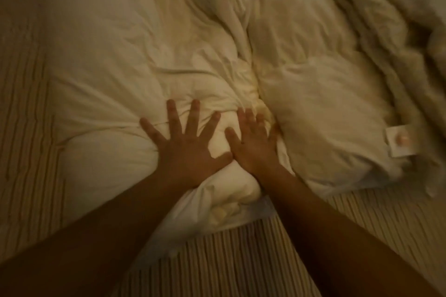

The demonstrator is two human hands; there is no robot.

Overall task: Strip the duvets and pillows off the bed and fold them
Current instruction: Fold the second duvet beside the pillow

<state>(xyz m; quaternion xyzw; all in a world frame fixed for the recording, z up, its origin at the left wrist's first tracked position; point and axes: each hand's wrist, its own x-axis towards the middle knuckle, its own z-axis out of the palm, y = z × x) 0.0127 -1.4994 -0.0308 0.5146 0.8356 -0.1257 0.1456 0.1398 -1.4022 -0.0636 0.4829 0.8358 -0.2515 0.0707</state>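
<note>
Showing plain cream-white on the rumpled duvet [125, 60] and on the pillow [321, 103], carrying a white tag [399, 141] with a pinkish spot, lying over a mattress [241, 255] striped in fine beige ribs.

One view only, from a camera worn on the head. It looks forward and steeply down onto the bed [241, 248], close in. Both forearms enter from the bottom edge, and the hands, left [185, 149] and right [253, 144], lie just below centre frame. The bedding fills nearly the whole picture; no floor or wall is seen. The wide lens bends the edges, and the right side is blurred. The light is dim and yellowish. No second view exists to compare.
</note>
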